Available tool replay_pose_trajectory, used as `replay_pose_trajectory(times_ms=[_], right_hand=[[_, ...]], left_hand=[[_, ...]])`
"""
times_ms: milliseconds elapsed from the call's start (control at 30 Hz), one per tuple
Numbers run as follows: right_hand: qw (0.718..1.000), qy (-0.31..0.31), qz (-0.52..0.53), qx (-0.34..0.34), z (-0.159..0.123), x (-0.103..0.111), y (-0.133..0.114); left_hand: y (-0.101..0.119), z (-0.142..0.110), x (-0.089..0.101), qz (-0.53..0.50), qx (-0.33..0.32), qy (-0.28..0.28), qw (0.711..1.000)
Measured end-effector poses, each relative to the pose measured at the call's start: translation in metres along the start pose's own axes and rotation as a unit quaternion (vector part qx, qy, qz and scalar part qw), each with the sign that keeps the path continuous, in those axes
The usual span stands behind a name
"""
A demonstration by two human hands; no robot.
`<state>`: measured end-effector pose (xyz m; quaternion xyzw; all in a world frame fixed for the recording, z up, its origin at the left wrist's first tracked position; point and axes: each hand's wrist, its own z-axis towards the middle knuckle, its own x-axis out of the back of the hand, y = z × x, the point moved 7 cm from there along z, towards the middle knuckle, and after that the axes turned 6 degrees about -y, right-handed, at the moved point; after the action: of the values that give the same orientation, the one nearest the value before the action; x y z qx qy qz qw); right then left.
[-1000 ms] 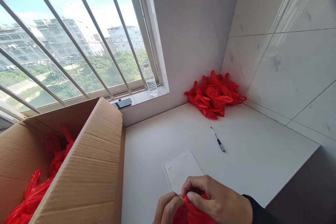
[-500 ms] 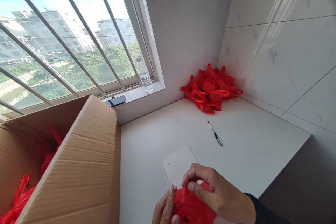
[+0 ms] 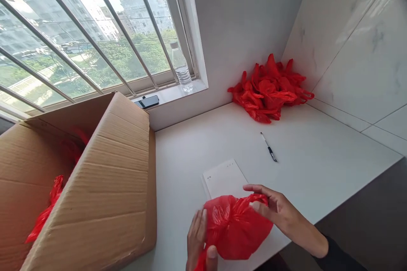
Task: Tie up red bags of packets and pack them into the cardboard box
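Note:
A filled red plastic bag (image 3: pixel 237 226) is held just above the near edge of the white counter (image 3: pixel 305 169). My left hand (image 3: pixel 197 243) cups its left side, the thumb pressed on the lower part. My right hand (image 3: pixel 280 209) pinches the bag's top between thumb and fingers. Under the bag lies a white notepad (image 3: pixel 224 175). A pen (image 3: pixel 269 147) rests farther back on the counter.
A large open cardboard box (image 3: pixel 104 186) with red bags (image 3: pixel 47 209) inside stands at the left. A pile of red bags (image 3: pixel 270 89) fills the far corner. On the window sill are a water bottle (image 3: pixel 180 67) and a phone (image 3: pixel 146 101). Tiled wall at right.
The bag has come up into fuller view between my hands. My right hand moved from on top of the bag to its right side, pinching the top. The view tilted down.

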<state>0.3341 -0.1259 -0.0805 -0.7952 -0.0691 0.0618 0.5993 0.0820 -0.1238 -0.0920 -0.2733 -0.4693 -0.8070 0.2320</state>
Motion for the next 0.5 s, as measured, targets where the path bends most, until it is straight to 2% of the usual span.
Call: replay_pose_trajectory(times_ms=[100,233,300,367,433,500], right_hand=[[0.991,0.010,-0.125,0.056,0.006,-0.021,-0.003],[0.937,0.024,-0.303,0.171,0.011,-0.041,0.019],[0.906,0.030,-0.373,0.196,0.013,-0.043,0.036],[0.890,0.026,-0.412,0.194,0.016,-0.041,0.048],[0.890,0.010,-0.417,0.186,0.018,-0.039,0.048],[0.904,0.004,-0.396,0.162,0.017,-0.036,0.041]], left_hand=[[0.019,0.005,-0.035,0.060,-0.084,-0.028,0.994],[0.014,-0.001,-0.064,0.180,-0.124,-0.047,0.975],[0.008,-0.005,-0.069,0.222,-0.136,-0.046,0.964],[0.004,-0.007,-0.070,0.238,-0.137,-0.041,0.961],[0.003,-0.005,-0.069,0.235,-0.137,-0.037,0.962],[0.007,0.000,-0.065,0.227,-0.142,-0.039,0.963]])
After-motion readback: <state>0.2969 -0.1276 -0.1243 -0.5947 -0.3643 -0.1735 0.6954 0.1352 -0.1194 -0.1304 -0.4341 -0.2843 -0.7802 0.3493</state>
